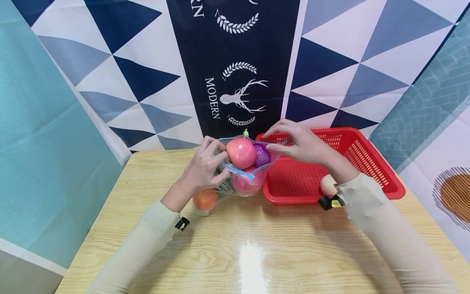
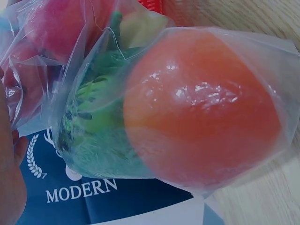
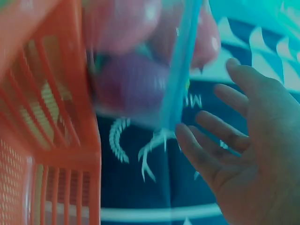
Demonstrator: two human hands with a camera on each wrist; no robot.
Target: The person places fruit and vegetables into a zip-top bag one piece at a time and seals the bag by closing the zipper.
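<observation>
A clear zip bag with a blue zip strip [image 1: 240, 171] stands with its mouth open, bulging with produce. At its top sit a red apple [image 1: 241, 153] and a purple round item [image 1: 262, 155], with another pinkish-red fruit [image 1: 247, 183] lower down. Through the plastic in the left wrist view show a large orange-red round fruit [image 2: 201, 108] and something green [image 2: 93, 117]. My left hand [image 1: 205, 165] grips the bag's left edge with curled fingers. My right hand [image 1: 299, 141] is beside the right edge, fingers spread and holding nothing in the right wrist view.
A red perforated basket [image 1: 393, 190] stands just right of the bag, partly under my right forearm. Inside it lies a beige round item [image 1: 328, 185]. The wooden table [image 1: 205, 253] extends toward me, and a patterned cloth [image 1: 147, 73] hangs behind.
</observation>
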